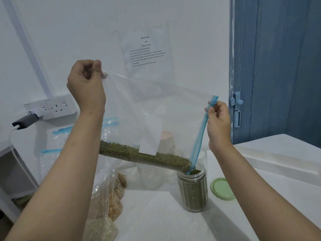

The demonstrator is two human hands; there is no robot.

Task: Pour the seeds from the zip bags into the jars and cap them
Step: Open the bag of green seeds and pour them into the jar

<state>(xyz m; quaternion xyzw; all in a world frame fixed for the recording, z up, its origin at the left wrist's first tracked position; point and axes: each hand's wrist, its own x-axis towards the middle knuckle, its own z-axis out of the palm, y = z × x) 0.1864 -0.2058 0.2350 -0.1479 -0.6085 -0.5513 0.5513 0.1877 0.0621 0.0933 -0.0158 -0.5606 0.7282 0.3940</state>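
Observation:
A clear zip bag with a blue zip strip hangs tilted above the table. My left hand pinches its raised bottom corner. My right hand pinches the blue zip strip near its top end. Green seeds lie along the bag's lower edge and run down into a clear jar, which stands upright and is nearly full of green seeds. The bag's mouth dips into the jar's opening. A light green lid lies flat on the table just right of the jar.
Several more zip bags of tan and yellow seeds lean at the left. Empty clear jars stand behind the held bag. A white box sits at the right. Wall sockets with a plugged charger are at the left.

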